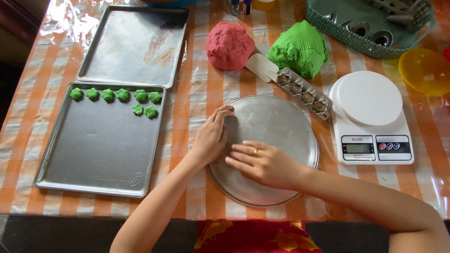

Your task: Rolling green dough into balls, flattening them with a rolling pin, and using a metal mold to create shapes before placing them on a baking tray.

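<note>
Both flat, released: left hand and right hand press the round metal pan beside the white scale.

At centre frame, a left hand and a right hand wearing a ring press flat on a round metal tray. At left, small green dough pieces line a baking sheet; red dough, green dough and a white kitchen scale sit above and right
</note>
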